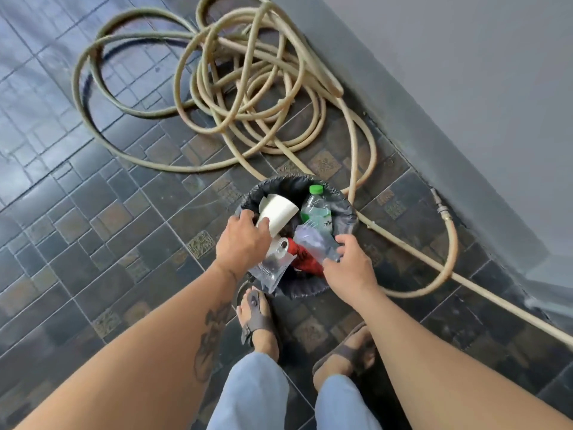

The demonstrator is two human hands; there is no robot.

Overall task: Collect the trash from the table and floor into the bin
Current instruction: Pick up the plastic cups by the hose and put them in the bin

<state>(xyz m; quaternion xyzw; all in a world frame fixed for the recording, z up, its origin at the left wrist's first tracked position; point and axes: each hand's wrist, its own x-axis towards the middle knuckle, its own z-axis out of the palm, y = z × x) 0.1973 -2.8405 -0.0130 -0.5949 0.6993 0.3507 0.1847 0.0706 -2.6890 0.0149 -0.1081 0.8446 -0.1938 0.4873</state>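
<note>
A small bin lined with a black bag [344, 217] stands on the tiled floor just ahead of my feet. Inside it are a clear bottle with a green cap [315, 209], a red wrapper [305, 257] and clear plastic pieces. My left hand [243, 242] is over the bin's left side, fingers closed around a white paper cup [277, 212] that lies tilted across the opening. Below that hand a clear plastic cup [271, 270] hangs over the near rim. My right hand [350, 263] grips a crumpled clear plastic bag [314, 240] at the right side of the bin.
A long beige garden hose [248, 97] lies coiled on the floor behind the bin and runs along a grey wall [465, 103] at the right. My sandalled feet [259, 321] stand right at the bin's near edge.
</note>
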